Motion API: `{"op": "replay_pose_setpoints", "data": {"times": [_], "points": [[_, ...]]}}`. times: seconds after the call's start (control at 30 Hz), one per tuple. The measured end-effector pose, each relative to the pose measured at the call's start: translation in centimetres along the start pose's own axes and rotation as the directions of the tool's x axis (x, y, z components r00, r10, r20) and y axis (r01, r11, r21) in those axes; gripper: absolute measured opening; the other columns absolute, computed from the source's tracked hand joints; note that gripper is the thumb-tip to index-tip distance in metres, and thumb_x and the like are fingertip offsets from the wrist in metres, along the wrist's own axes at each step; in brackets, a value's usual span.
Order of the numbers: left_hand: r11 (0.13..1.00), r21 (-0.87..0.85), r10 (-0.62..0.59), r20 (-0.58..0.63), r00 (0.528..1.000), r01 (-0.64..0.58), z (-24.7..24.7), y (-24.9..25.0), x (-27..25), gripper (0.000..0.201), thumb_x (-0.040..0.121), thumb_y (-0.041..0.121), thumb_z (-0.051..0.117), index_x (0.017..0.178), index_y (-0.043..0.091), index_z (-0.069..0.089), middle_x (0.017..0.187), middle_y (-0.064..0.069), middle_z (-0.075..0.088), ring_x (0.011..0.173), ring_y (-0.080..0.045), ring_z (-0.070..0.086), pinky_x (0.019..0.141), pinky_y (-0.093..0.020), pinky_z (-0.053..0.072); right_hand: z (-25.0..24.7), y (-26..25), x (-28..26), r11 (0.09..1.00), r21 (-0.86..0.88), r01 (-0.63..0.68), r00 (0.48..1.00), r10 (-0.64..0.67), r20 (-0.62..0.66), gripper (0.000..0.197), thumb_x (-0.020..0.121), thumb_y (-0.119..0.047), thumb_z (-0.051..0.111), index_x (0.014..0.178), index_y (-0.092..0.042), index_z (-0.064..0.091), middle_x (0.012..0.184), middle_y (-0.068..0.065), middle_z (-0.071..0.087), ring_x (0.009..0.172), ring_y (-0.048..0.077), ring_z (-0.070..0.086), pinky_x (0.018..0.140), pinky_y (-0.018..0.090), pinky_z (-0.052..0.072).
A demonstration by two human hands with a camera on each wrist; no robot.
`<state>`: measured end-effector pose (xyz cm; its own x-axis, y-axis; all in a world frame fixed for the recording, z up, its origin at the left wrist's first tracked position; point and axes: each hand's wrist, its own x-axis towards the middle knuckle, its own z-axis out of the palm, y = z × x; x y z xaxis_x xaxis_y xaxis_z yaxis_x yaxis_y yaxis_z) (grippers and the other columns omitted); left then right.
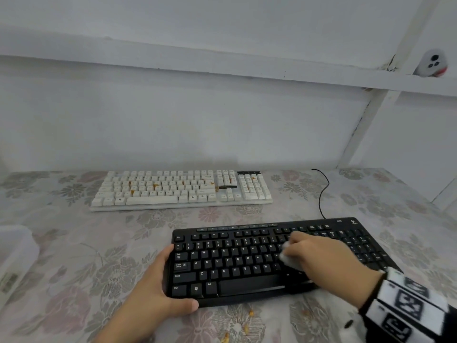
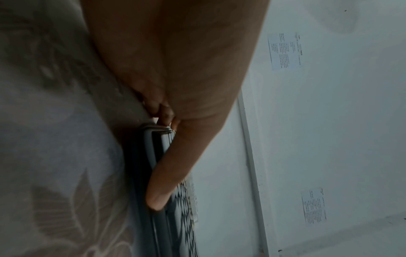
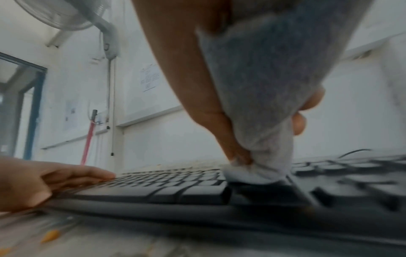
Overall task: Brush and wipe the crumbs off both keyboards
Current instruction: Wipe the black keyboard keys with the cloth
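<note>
A black keyboard (image 1: 247, 261) lies near me on the flowered tablecloth (image 1: 74, 243). My left hand (image 1: 158, 290) grips its left end, thumb along the front edge (image 2: 158, 194) and fingers at the far side. My right hand (image 1: 319, 256) holds a bunched white cloth (image 1: 288, 258) and presses it on the keys right of the middle (image 3: 259, 170). A white keyboard (image 1: 181, 189) with orange crumbs (image 1: 155, 186) on its keys lies further back.
Orange crumbs (image 1: 249, 315) lie on the tablecloth in front of the black keyboard. A clear plastic box (image 1: 14, 256) stands at the left edge. A black cable (image 1: 321, 194) runs from the keyboard to the back wall. A white frame post (image 1: 366, 125) rises at the right.
</note>
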<state>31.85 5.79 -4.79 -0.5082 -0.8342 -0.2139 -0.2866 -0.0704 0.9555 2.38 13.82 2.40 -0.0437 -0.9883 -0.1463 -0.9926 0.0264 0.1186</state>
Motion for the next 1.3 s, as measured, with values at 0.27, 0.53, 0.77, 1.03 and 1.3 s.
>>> {"op": "replay_pose_setpoints", "data": {"times": [0.27, 0.53, 0.77, 1.03, 1.3], "points": [[1.000, 0.001, 0.011, 0.004, 1.000, -0.011, 0.0, 0.0, 0.0, 0.114, 0.029, 0.030, 0.086, 0.127, 0.048, 0.031, 0.123, 0.016, 0.056, 0.111, -0.005, 0.057, 0.095, -0.027, 0.045, -0.1, 5.0, -1.1, 0.963, -0.085, -0.255, 0.965, 0.258, 0.038, 0.034, 0.094, -0.045, 0.043, 0.077, -0.021, 0.058, 0.093, -0.006, 0.054, 0.083, 0.018, 0.060, 0.062, 0.028, 0.044], [1.000, -0.002, 0.021, 0.006, 1.000, -0.021, 0.0, 0.2, -0.2, 0.120, 0.025, 0.031, 0.088, 0.131, 0.045, 0.033, 0.122, 0.016, 0.057, 0.111, -0.006, 0.058, 0.098, -0.032, 0.045, 0.0, -1.7, -0.3, 0.965, 0.214, 0.152, 0.988, -0.147, -0.039, 0.027, 0.100, -0.032, 0.042, 0.122, -0.037, 0.057, 0.123, -0.019, 0.050, 0.106, 0.009, 0.056, 0.081, 0.033, 0.050], [1.000, 0.005, 0.019, 0.034, 0.999, -0.020, 0.0, 0.2, -0.1, 0.138, 0.012, 0.050, 0.091, 0.136, 0.042, 0.031, 0.126, 0.018, 0.054, 0.115, -0.007, 0.056, 0.103, -0.038, 0.043, 2.4, 2.9, -1.7, 0.993, 0.089, -0.074, 0.992, 0.083, -0.097, 0.035, 0.098, -0.052, 0.033, 0.105, -0.032, 0.061, 0.104, -0.014, 0.053, 0.086, 0.007, 0.060, 0.068, 0.028, 0.051], [1.000, -0.015, 0.022, 0.037, 0.999, -0.022, 0.0, 0.3, -0.1, 0.142, 0.010, 0.056, 0.089, 0.139, 0.039, 0.031, 0.128, 0.016, 0.053, 0.117, -0.009, 0.055, 0.104, -0.040, 0.043, 3.3, 11.1, -5.2, 0.906, -0.010, -0.422, 0.905, 0.421, -0.059, 0.042, 0.094, -0.054, 0.027, 0.095, -0.037, 0.065, 0.095, -0.014, 0.054, 0.078, 0.005, 0.059, 0.058, 0.022, 0.047], [0.999, -0.036, 0.026, 0.014, 1.000, -0.026, 0.1, -0.1, 0.1, 0.121, 0.027, 0.032, 0.091, 0.131, 0.044, 0.032, 0.124, 0.016, 0.056, 0.114, -0.006, 0.056, 0.101, -0.033, 0.044, 2.4, 14.3, -6.2, 0.829, 0.217, -0.515, 0.837, 0.541, -0.081, 0.025, 0.089, -0.045, 0.057, 0.064, -0.046, 0.057, 0.082, -0.018, 0.060, 0.077, 0.011, 0.059, 0.069, 0.031, 0.049]]}}
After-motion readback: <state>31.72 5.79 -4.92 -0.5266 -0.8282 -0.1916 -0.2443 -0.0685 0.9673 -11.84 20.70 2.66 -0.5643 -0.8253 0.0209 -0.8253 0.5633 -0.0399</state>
